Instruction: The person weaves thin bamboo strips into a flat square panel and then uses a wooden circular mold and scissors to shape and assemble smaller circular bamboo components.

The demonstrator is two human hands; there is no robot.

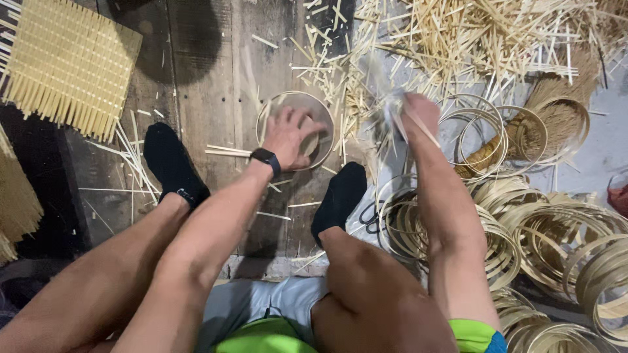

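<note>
The left hand (291,135) lies palm-down with its fingers (307,123) spread open across a round bamboo hoop frame (296,129), pressing it flat on the wooden floor (209,85). A black wristband (265,159) sits on that wrist. The right hand (417,111) is closed around a small bundle of thin bamboo strips (391,112), which is motion-blurred; the exact grip of its fingers cannot be told. The bundle is held just to the right of the hoop frame, above the edge of the floorboards.

Both feet in black socks (171,163) rest on the boards, one left of the hoop frame and one below it. Loose splints lie scattered across the boards.

To the right, stacks of coiled bamboo rings (556,235) cover the ground, with more rings (481,131) near the right hand. A large heap of cut bamboo sticks (471,39) fills the upper right. A woven bamboo mat (69,62) with fringed ends lies at upper left, well apart from both hands. A bundle of straw-coloured fibres (16,196) shows at the left edge.
</note>
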